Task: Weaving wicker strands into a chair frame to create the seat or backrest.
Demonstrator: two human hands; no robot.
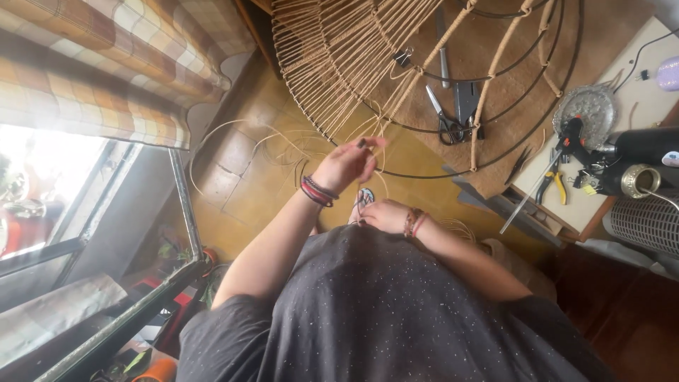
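Note:
A large black wire frame (495,152), partly woven with tan cane strands (332,64), lies on the floor in front of me. My left hand (346,164), with red and black bands at the wrist, pinches a cane strand at the frame's near rim, next to the woven section. My right hand (382,214), wearing beaded bracelets, stays close to my body and grips a strand lower down, beside a sandalled foot (364,199). Loose strands (272,141) curl over the yellow floor to the left of my hands.
Scissors (445,122) and a grey tool lie inside the frame, and a binder clip (404,56) grips the weave. A low table (566,209) on the right carries yellow-handled pliers (559,186), a silver tray (588,107) and dark canisters. A plaid curtain (106,64) and window are on the left.

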